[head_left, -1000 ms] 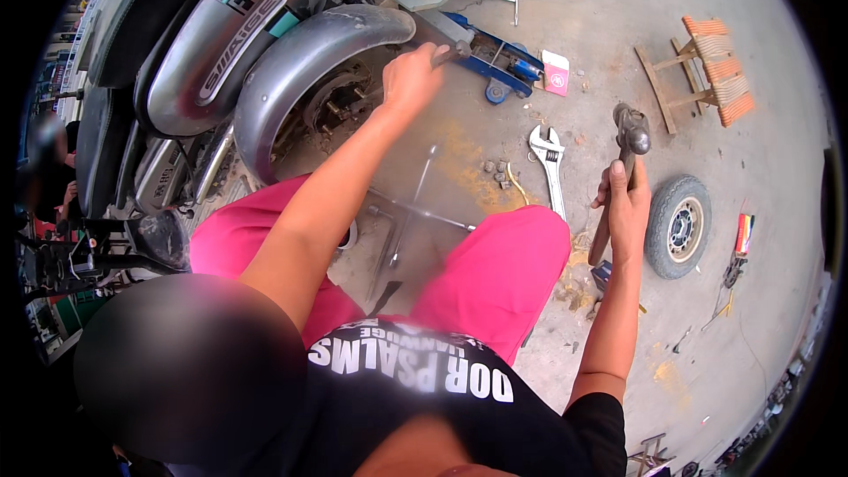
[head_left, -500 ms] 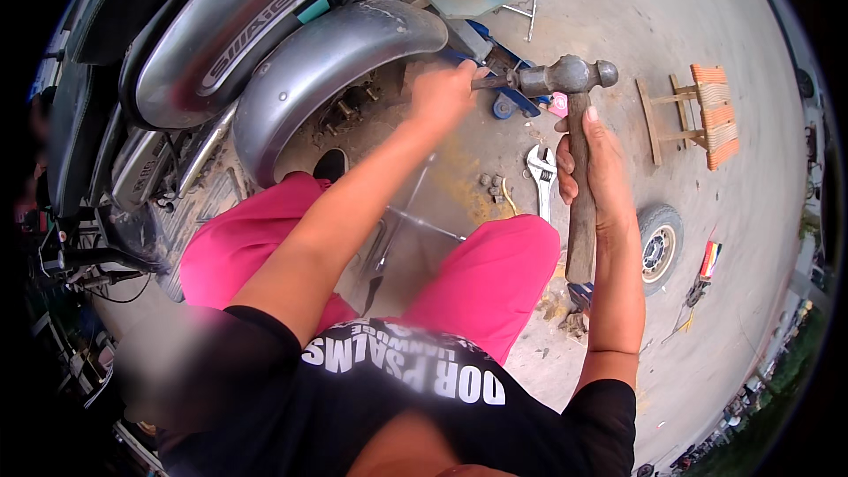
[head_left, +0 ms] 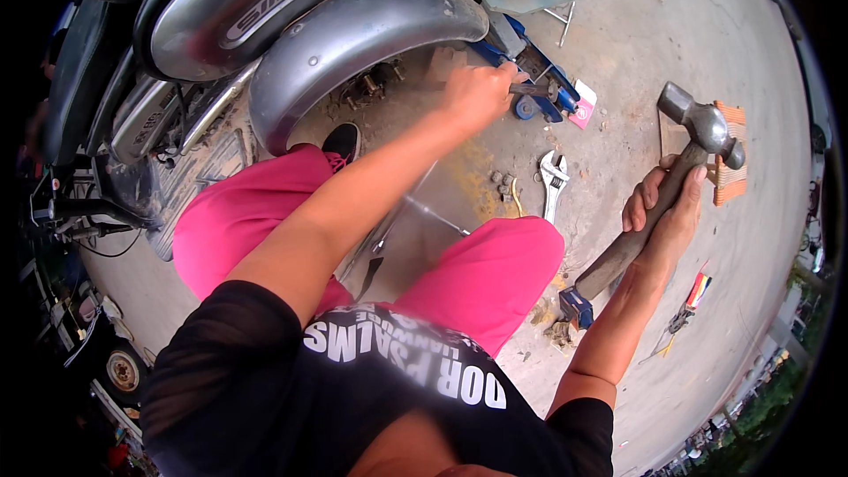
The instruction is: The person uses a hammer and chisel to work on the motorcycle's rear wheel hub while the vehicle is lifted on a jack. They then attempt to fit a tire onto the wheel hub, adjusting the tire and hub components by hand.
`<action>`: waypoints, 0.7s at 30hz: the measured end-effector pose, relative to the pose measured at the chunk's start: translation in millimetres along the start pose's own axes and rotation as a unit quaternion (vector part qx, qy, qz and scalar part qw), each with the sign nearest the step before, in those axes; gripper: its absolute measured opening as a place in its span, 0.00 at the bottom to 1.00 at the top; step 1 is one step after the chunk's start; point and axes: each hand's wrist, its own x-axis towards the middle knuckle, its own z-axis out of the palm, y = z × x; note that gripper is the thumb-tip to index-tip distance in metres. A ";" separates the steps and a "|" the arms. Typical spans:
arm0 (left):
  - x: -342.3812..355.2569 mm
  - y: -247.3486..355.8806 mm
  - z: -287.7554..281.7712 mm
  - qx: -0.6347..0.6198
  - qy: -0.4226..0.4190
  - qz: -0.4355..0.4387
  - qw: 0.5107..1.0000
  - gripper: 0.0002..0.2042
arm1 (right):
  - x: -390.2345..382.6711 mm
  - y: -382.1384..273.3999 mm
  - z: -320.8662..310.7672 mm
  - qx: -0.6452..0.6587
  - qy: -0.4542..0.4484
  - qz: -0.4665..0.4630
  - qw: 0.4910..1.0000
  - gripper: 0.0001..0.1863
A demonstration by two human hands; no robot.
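My left hand is closed around a dark metal bar, held roughly level beside the silver fender. One end of the bar points to the bare wheel studs under the fender, but motion blur hides whether it touches them. Out to the right, my right hand grips a ball-peen hammer by its worn wooden handle, the steel head raised well apart from the bar. An adjustable wrench lies on the concrete between my hands, near some lug nuts.
A blue floor jack sits beyond my left hand, beside a pink and white card. Between my legs lies a cross-shaped lug wrench. A slatted stool stands behind the hammer; pliers lie at right.
The hammer has swung away to the right from the bar's end, where its head was against or very near it. My view has shifted slightly; my left hand still holds the bar.
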 end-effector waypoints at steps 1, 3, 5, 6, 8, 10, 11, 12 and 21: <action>2.1 -0.5 -2.8 0.014 -0.010 -0.006 1.000 0.06 | 0.8 0.1 -1.6 0.041 0.011 -0.040 0.998 0.28; 1.4 1.3 -4.4 0.014 -0.022 -0.005 1.000 0.06 | -8.8 21.3 20.3 -0.013 -0.015 0.031 0.999 0.27; 1.8 4.1 -0.5 0.016 -0.031 0.002 0.999 0.06 | 3.6 36.1 27.1 -0.128 -0.105 0.141 0.976 0.26; -0.4 5.2 7.6 0.018 -0.037 0.008 0.999 0.06 | 1.1 24.2 18.9 -0.112 -0.088 0.174 0.974 0.24; -4.0 0.9 7.7 0.023 -0.031 0.001 0.999 0.06 | 3.1 9.5 15.5 -0.072 -0.047 0.104 0.991 0.26; 0.9 -1.8 3.6 0.018 -0.005 -0.004 1.000 0.06 | 4.2 -0.6 3.7 0.000 0.004 -0.003 1.000 0.28; 1.6 -2.8 4.2 0.015 -0.001 -0.005 1.000 0.06 | 4.4 2.3 1.2 0.049 0.016 -0.041 0.998 0.29; 2.3 -3.4 4.5 0.013 0.002 -0.006 1.000 0.05 | 0.1 15.3 7.2 0.043 0.013 -0.012 0.999 0.28; 1.6 -3.6 2.5 0.016 -0.019 -0.026 0.999 0.05 | 8.3 12.0 -4.5 0.029 -0.010 -0.008 1.000 0.28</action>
